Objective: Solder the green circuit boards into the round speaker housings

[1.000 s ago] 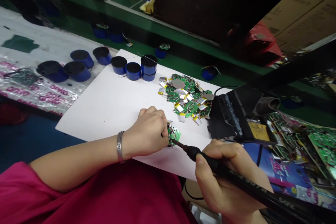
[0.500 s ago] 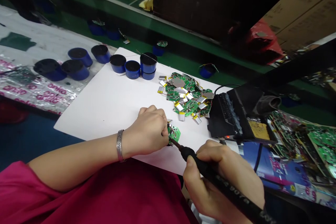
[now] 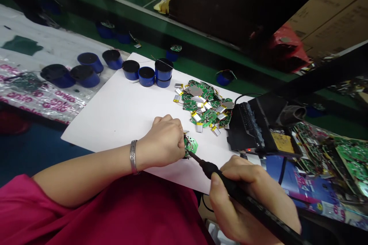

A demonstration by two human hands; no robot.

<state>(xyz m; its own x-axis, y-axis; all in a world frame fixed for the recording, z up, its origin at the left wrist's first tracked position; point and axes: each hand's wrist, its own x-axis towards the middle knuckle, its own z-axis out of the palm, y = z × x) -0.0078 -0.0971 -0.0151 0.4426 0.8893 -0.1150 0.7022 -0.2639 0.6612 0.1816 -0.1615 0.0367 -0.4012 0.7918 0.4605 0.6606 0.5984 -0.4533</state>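
Note:
My left hand (image 3: 163, 143) is closed around a small round green circuit board (image 3: 192, 145) on the white sheet (image 3: 120, 111), pinning it at its left edge. A silver bracelet (image 3: 133, 157) sits on that wrist. My right hand (image 3: 247, 199) grips a black soldering iron (image 3: 230, 187) like a pen. Its thin tip touches the board's lower left part. Past the board lies a heap of green circuit boards and small silver batteries (image 3: 205, 105).
Several blue cylinders (image 3: 146, 75) stand along the sheet's far edge and on printed plastic to the left (image 3: 83, 75). A black soldering station (image 3: 258, 122) sits right of the sheet, with bags of green boards (image 3: 342, 153) beyond it. Cardboard boxes (image 3: 324, 11) rise at the back right.
My right hand with the iron has drawn slightly toward me and right again; the tip stays on the board. My left hand keeps its hold.

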